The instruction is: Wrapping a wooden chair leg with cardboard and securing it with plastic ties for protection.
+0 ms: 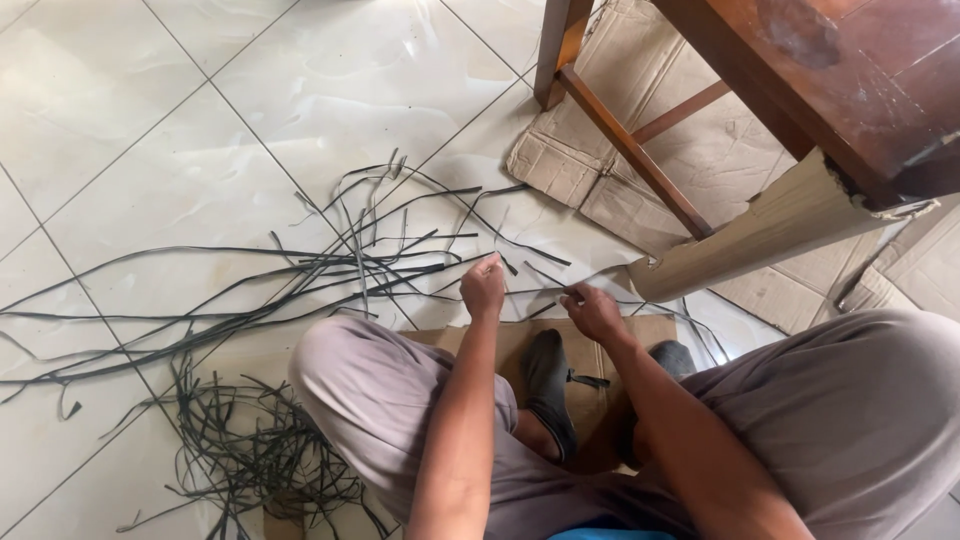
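Sitting on a glossy white tiled floor (250, 110), grey grout lines running diagonally. Flattened brown cardboard (700, 150) lying far right under a dark wooden table (820, 70) with slanted leg braces; another cardboard piece (560, 345) near, under the dark-socked feet (550, 385). Curled tan cardboard flap (760, 235) hanging off the table edge, right. Grey trousers (860, 410) covering both bent knees.

Left hand (483, 288) pinching a thin dark strip (400, 272) between fingertips, fingers drawn together. Right hand (592, 312) also closed in a pinch on what looks like the same strip, just right of the left hand; exact contact too small to tell.

Strip flat, narrow, dark grey, flexible, looking like plastic strapping. Running left from the hands into a loose bundle of long strips (200, 290) fanning across the tiles. Tangled pile of shorter curled strips (260, 455) lying near left, beside the left knee.
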